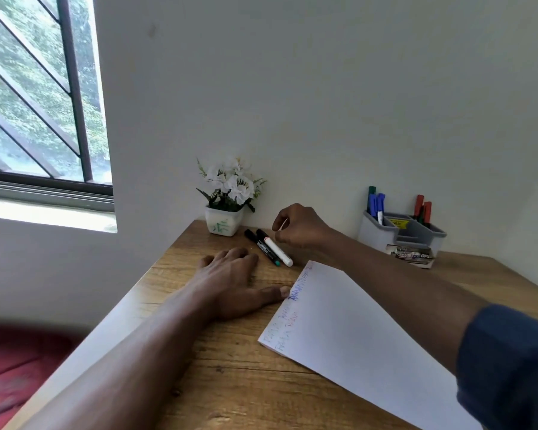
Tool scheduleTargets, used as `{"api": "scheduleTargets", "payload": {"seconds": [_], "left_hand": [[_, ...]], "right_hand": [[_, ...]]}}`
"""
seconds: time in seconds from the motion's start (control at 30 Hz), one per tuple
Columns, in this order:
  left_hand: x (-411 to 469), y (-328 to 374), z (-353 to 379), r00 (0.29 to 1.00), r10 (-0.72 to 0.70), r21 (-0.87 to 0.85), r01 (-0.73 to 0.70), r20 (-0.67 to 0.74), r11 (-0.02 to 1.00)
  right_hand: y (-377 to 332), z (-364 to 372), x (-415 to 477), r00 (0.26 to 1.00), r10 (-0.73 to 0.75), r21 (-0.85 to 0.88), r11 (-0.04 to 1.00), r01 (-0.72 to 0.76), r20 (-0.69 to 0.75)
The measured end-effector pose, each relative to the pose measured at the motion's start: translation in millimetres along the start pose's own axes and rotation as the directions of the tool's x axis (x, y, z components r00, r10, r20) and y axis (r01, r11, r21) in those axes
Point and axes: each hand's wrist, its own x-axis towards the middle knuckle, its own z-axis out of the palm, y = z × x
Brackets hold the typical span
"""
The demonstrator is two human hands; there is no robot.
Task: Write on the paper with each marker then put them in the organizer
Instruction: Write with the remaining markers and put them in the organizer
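Observation:
Two markers lie side by side on the wooden desk (pixel 230 367): a black one with a green end (pixel 262 247) and a white one with a black cap (pixel 275 247). My right hand (pixel 298 225) hovers just right of them, fingers curled loosely and holding nothing. My left hand (pixel 233 280) rests flat on the desk, its thumb touching the left edge of the white paper (pixel 354 330), which bears blue, red and faint scribbles along that edge. The grey organizer (pixel 401 235) stands at the back right with blue, green and red markers upright in it.
A white pot of white flowers (pixel 227 200) stands at the desk's back corner against the wall. A small printed box (pixel 413 254) lies in front of the organizer. The desk's left edge drops off beside a window.

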Motion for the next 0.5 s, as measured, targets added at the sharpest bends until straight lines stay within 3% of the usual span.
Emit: {"api": "scheduleTargets", "payload": {"seconds": [0.33, 0.5], "left_hand": [[1.8, -1.3, 0.8, 1.0, 0.001, -0.012, 0.0, 0.005, 1.0], [2.9, -1.5, 2.4, 1.0, -0.003, -0.011, 0.003, -0.004, 1.0]], "right_hand": [[-2.1, 3.2, -2.6, 0.986, 0.164, 0.175, 0.97, -0.168, 0.037], [-6.4, 4.1, -4.5, 0.988, 0.157, 0.09, 0.984, -0.156, 0.0]]}}
